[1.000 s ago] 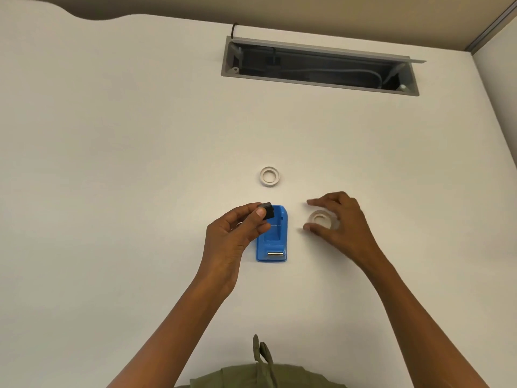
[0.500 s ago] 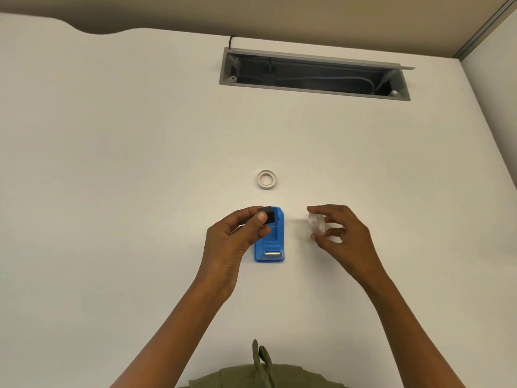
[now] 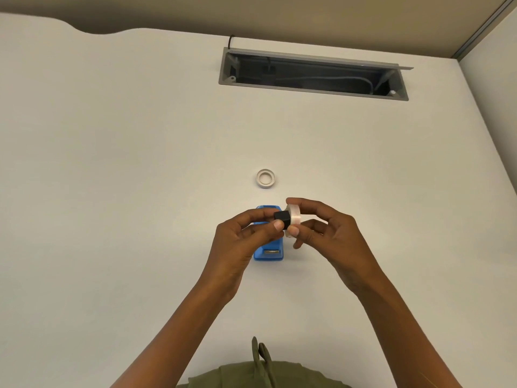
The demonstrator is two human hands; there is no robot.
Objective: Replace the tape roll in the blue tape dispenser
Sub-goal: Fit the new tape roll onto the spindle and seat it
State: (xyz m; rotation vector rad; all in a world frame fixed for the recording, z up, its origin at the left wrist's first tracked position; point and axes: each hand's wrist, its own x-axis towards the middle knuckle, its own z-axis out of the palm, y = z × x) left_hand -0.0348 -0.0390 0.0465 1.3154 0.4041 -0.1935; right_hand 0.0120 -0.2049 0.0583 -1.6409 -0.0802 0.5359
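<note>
The blue tape dispenser (image 3: 268,252) lies flat on the white table, partly hidden under my hands; its metal cutter points toward me. My left hand (image 3: 240,242) pinches a small black spindle (image 3: 282,218) between thumb and fingers. My right hand (image 3: 327,233) grips a clear tape roll (image 3: 293,217) by its rim, held on edge. The spindle's end touches the roll's face, both held above the dispenser. A white empty tape core (image 3: 265,179) lies flat on the table beyond the dispenser.
A grey recessed cable tray (image 3: 313,74) with its lid open sits in the table (image 3: 112,163) at the far side. A white partition (image 3: 498,93) rises on the right. The edge of my green garment (image 3: 260,371) shows at the bottom.
My right hand lifted the clear tape roll off the table and carried it left to meet the black spindle. My left hand stayed above the dispenser.
</note>
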